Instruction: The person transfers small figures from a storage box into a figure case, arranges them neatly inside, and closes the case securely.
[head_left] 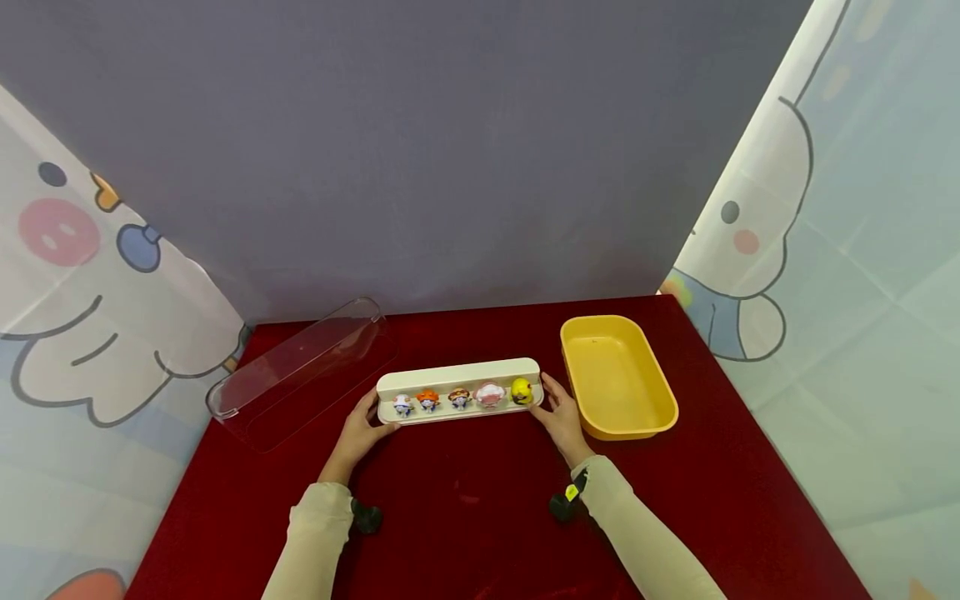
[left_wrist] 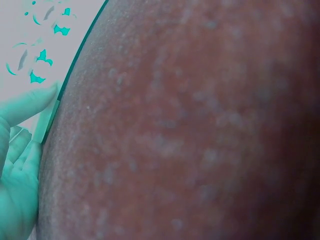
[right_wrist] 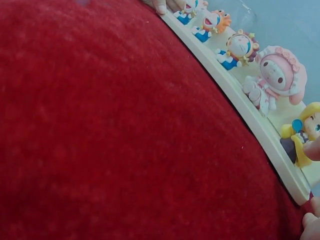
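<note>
A long cream display stand with a raised back step lies on the red cloth. Several small figurines sit in a row along its front ledge. From the left come a white-topped figurine, an orange-topped one and a brown-topped one. A pink-and-white hooded figurine follows, then a yellow-haired one at the right end. My left hand grips the stand's left end, thumb at the front corner. At the other end my right hand holds it, thumb beside the yellow-haired figurine.
A clear plastic cover lies on the left of the red table, slanting toward the back. To the right of my right hand stands a yellow tray. A grey wall closes off the back, with printed curtains at both sides.
</note>
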